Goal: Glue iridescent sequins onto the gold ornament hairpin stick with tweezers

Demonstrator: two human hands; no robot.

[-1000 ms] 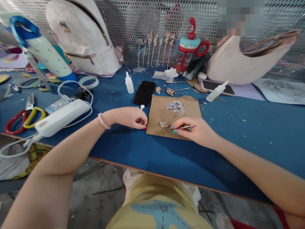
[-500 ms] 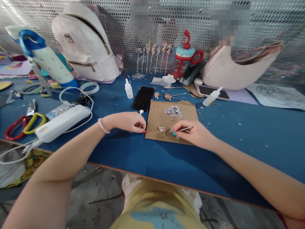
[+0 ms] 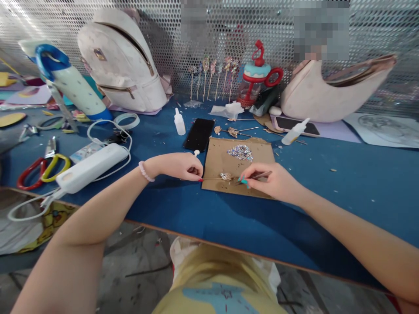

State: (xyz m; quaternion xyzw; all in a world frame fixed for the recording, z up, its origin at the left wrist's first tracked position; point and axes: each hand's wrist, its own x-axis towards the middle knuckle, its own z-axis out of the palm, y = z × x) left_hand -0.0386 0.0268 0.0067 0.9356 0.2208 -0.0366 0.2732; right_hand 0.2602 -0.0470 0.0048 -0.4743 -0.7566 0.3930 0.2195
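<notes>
Between the thumb and finger of my left hand [image 3: 183, 167] is pinched a thin stick [image 3: 211, 179], which reaches over a square of brown cardboard [image 3: 212, 150]. At its right end sits a small ornament [image 3: 226, 176] dotted with shiny bits. My right hand [image 3: 266, 179] is closed around tweezers [image 3: 262, 175], their tips pointing left, close by the ornament. Whether the tips touch it or hold anything is too small to tell. A pile of glittering rhinestones [image 3: 240, 152] lies on the upper part of the cardboard.
Behind the cardboard are a black phone [image 3: 198, 134], a small glue bottle [image 3: 179, 122] and more sticks with ornaments [image 3: 233, 131]. Another glue bottle [image 3: 295, 132] leans at the right. Scissors [image 3: 49, 161] and a white cabled device [image 3: 91, 167] lie left. Bags stand along the mesh wall.
The whole view has shifted slightly to the right. My right hand with the tweezers has drawn a little away from the ornament; my left hand still pinches the stick.
</notes>
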